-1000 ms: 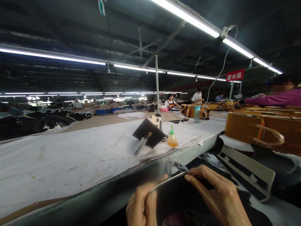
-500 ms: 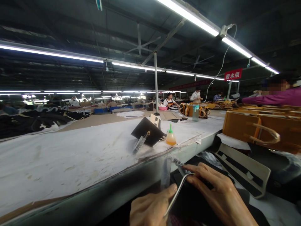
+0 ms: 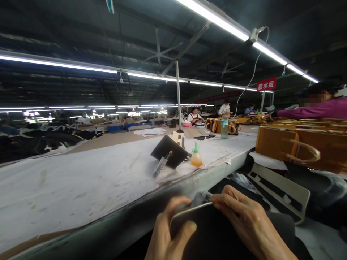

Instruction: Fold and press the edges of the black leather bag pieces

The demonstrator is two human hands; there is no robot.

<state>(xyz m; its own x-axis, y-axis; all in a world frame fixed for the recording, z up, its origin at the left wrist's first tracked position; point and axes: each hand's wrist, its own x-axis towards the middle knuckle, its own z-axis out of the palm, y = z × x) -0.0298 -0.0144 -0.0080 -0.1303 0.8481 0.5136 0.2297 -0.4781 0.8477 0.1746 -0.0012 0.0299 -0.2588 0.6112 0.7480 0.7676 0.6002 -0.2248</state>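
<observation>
A dark flat leather piece [image 3: 214, 234] with a pale edge is held low in front of me, below the table's front edge. My left hand [image 3: 169, 234] grips its left end, thumb on the face and fingers curled over the top edge. My right hand [image 3: 248, 224] lies over the right part, with the fingertips pinching the pale top edge near its middle. A bit of clear plastic wrap [image 3: 202, 196] shows just behind the piece.
The long white-covered table [image 3: 81, 184] carries a black folded piece with a metal clasp [image 3: 168, 153] and a small orange glue bottle [image 3: 196, 157]. Tan handbags [image 3: 295, 148] are stacked at right, above a grey crate [image 3: 279, 187]. A person in purple [image 3: 317, 108] and other workers are beyond.
The dark piece has been turned from edge-on and slanted to lying level with its face toward me. My left hand moved up and wrapped over its left end.
</observation>
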